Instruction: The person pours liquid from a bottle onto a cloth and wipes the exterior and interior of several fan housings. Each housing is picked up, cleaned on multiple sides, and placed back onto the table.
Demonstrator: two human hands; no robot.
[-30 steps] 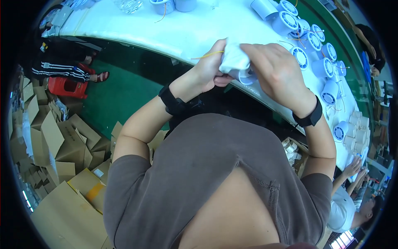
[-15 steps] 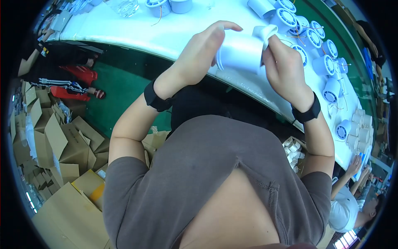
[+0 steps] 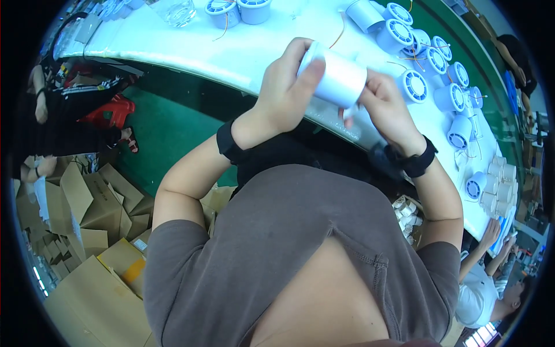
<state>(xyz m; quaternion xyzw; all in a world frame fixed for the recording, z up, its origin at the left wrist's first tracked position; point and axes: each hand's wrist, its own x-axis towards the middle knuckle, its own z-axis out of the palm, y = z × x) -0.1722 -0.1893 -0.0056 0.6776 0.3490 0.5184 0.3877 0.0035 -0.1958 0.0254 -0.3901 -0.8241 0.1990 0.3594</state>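
Above the front edge of the table I hold a white round duct fan (image 3: pixel 342 80), its smooth tube lying sideways and tilted down to the right. My left hand (image 3: pixel 283 95) is wrapped round its flanged left end, thumb over the rim. At the tube's right end my right hand (image 3: pixel 393 109) is closed, fingers curled at the opening. A bit of white cloth (image 3: pixel 350 111) shows below those fingers; most of it is hidden. The fan's grille face is turned away to the left and out of sight.
Several duct fans (image 3: pixel 415 85) with thin wires cover the white table (image 3: pixel 248 52) at right; two more fans (image 3: pixel 254 10) stand at the back. White cylinders (image 3: pixel 500 185) are stacked at far right. Cardboard boxes (image 3: pixel 95 199) fill the left floor. Other people work at both sides.
The fan has tilted, its right end lower, and my left thumb now lies over the rim. My right hand has moved slightly down; the cloth at the tube's end has mostly gone from sight.
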